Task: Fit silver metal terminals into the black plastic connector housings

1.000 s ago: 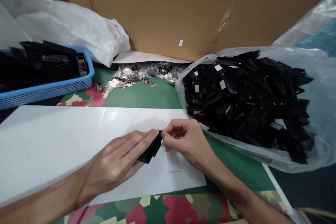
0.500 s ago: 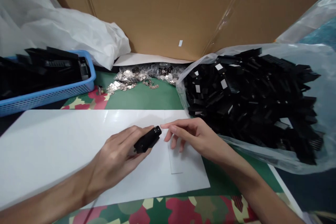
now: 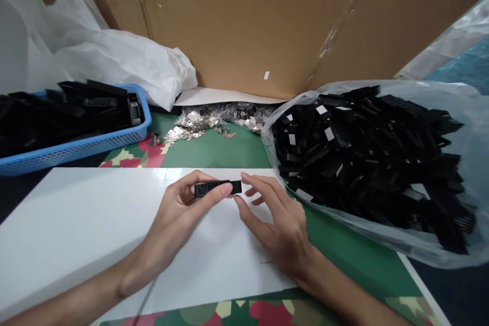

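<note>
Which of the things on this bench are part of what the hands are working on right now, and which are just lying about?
In hand:
- left hand, gripping the small black ribbed plastic part
- right hand, fingers open beside that part
- white glossy sheet under both hands

Lying about:
- clear bag of black plastic parts
- blue perforated basket
- heap of small silvery metal clips
- crumpled white plastic bag
- brown cardboard wall

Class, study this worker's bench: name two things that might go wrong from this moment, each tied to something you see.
1. The left hand pinches the black part only at its fingertips above the white sheet; it might slip and drop.
2. The clear bag of black parts lies heaped and open beside the right hand; a nudge may spill parts across the green mat.
</note>
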